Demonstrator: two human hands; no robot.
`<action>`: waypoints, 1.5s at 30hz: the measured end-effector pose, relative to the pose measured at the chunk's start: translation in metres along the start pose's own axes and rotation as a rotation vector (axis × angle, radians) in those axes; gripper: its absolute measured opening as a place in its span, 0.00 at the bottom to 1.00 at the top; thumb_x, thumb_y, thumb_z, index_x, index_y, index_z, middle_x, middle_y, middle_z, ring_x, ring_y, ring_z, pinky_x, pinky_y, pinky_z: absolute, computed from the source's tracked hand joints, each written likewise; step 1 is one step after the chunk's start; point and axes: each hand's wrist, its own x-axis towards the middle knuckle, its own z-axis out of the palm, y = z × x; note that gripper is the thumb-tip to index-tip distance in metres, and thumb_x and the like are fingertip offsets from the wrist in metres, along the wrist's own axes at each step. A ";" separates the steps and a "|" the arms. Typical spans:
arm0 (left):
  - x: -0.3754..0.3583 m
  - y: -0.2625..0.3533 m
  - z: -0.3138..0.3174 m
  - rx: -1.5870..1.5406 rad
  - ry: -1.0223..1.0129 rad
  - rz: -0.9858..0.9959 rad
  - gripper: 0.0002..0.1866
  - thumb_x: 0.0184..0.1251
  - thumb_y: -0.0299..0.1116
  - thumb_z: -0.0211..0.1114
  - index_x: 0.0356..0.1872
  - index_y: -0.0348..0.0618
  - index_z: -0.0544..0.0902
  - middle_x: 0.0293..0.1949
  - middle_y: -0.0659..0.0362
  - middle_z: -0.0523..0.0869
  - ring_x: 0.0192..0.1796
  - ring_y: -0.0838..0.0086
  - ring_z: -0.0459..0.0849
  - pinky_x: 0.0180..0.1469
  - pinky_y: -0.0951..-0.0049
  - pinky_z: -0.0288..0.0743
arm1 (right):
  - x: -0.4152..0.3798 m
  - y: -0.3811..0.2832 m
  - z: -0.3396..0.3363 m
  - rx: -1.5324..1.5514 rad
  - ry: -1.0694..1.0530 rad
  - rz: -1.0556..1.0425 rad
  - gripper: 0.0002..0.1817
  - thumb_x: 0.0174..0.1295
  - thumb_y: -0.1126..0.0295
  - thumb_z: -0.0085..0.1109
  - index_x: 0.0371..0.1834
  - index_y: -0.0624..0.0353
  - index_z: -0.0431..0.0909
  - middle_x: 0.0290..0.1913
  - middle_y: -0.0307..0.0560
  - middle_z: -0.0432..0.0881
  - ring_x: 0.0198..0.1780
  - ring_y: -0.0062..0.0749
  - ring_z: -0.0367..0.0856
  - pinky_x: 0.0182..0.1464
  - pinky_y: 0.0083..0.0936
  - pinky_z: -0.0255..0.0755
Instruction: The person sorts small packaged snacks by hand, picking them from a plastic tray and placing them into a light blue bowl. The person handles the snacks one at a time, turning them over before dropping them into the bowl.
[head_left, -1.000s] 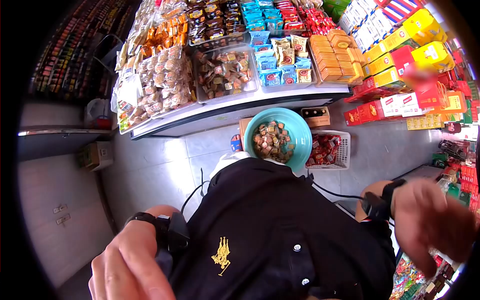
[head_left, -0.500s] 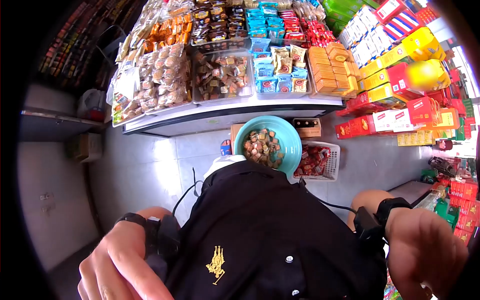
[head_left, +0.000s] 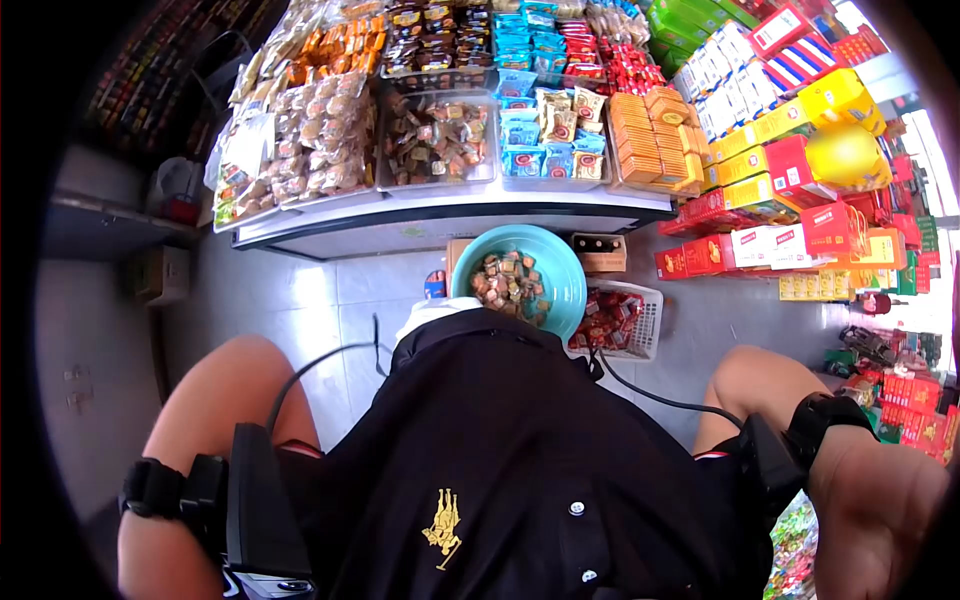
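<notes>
At the lower left is my left hand (head_left: 168,562), below a black wrist strap (head_left: 152,488), its fingers out of sight. My right hand (head_left: 880,505) is at the lower right edge beside another black strap (head_left: 832,418); its fingers cannot be made out. Both are down by my bare legs, and no held object shows. A black device (head_left: 260,500) sits by the left wrist. Ahead of my black shirt (head_left: 480,430), a teal basin (head_left: 568,280) on the floor holds small wrapped pieces (head_left: 510,285).
A white basket (head_left: 650,325) of red packets and a small box (head_left: 600,258) stand right of the basin. Beyond them is a display counter (head_left: 440,215) with trays of wrapped snacks. Stacked cartons (head_left: 740,250) line the right; a cable (head_left: 655,397) runs by my right side.
My left hand has moved outward and down to the left, so its fingers no longer show and the left leg is uncovered. My right hand has shifted toward the right edge. The view has shifted slightly.
</notes>
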 end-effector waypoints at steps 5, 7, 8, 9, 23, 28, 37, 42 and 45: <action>0.006 0.018 0.013 0.143 0.005 0.022 0.21 0.70 0.49 0.58 0.57 0.51 0.80 0.69 0.58 0.70 0.68 0.73 0.70 0.69 0.53 0.60 | -0.002 0.016 -0.009 0.031 0.027 -0.040 0.20 0.73 0.61 0.40 0.58 0.65 0.69 0.58 0.51 0.73 0.58 0.34 0.72 0.59 0.28 0.65; 0.001 0.021 0.024 0.171 -0.009 0.062 0.21 0.70 0.49 0.58 0.57 0.51 0.80 0.68 0.57 0.71 0.68 0.72 0.70 0.68 0.53 0.61 | -0.012 0.013 -0.007 0.046 0.044 -0.101 0.19 0.73 0.62 0.41 0.57 0.65 0.70 0.57 0.50 0.74 0.57 0.33 0.73 0.59 0.28 0.66; -0.003 0.019 0.027 0.171 0.001 0.076 0.21 0.70 0.49 0.57 0.57 0.50 0.80 0.68 0.57 0.71 0.67 0.72 0.70 0.68 0.54 0.61 | -0.018 0.011 -0.007 0.054 0.052 -0.121 0.19 0.73 0.62 0.42 0.57 0.65 0.70 0.57 0.50 0.74 0.57 0.33 0.73 0.58 0.28 0.66; -0.003 0.015 0.029 0.183 0.007 0.082 0.21 0.70 0.49 0.57 0.56 0.50 0.80 0.68 0.56 0.71 0.67 0.71 0.70 0.68 0.54 0.61 | -0.020 0.011 -0.004 0.068 0.053 -0.128 0.19 0.73 0.62 0.42 0.57 0.64 0.70 0.56 0.50 0.75 0.56 0.33 0.74 0.58 0.28 0.67; -0.007 -0.059 -0.008 0.176 0.096 0.110 0.21 0.71 0.51 0.54 0.53 0.47 0.81 0.63 0.53 0.74 0.63 0.65 0.74 0.64 0.57 0.66 | -0.044 0.053 0.070 0.096 0.090 -0.058 0.14 0.73 0.65 0.47 0.52 0.63 0.76 0.51 0.48 0.79 0.52 0.31 0.78 0.53 0.26 0.72; -0.016 -0.113 -0.064 0.162 0.198 0.117 0.22 0.72 0.51 0.53 0.52 0.46 0.81 0.62 0.51 0.75 0.61 0.63 0.75 0.63 0.58 0.68 | -0.065 0.118 0.134 0.114 0.108 0.180 0.13 0.73 0.66 0.49 0.50 0.63 0.78 0.49 0.47 0.81 0.50 0.31 0.80 0.51 0.25 0.74; -0.114 -0.288 -0.161 0.220 0.859 -0.230 0.23 0.73 0.52 0.50 0.49 0.44 0.81 0.59 0.49 0.77 0.58 0.59 0.77 0.61 0.60 0.71 | -0.309 0.223 0.392 0.400 -0.335 1.662 0.12 0.71 0.65 0.56 0.50 0.59 0.81 0.44 0.39 0.83 0.43 0.20 0.79 0.48 0.19 0.73; -0.291 -0.492 -0.175 0.030 0.840 -1.418 0.12 0.77 0.35 0.54 0.50 0.38 0.79 0.42 0.60 0.85 0.44 0.79 0.82 0.47 0.78 0.75 | -0.433 0.190 0.512 0.527 -0.686 1.760 0.15 0.67 0.70 0.59 0.54 0.63 0.77 0.50 0.52 0.81 0.40 0.30 0.83 0.45 0.28 0.77; -0.439 -0.553 -0.147 0.244 0.580 -1.635 0.24 0.66 0.31 0.62 0.59 0.29 0.69 0.52 0.43 0.80 0.49 0.61 0.83 0.53 0.65 0.76 | -0.471 0.179 0.557 0.464 -0.762 1.802 0.25 0.65 0.64 0.62 0.62 0.63 0.72 0.53 0.56 0.79 0.39 0.36 0.85 0.41 0.31 0.78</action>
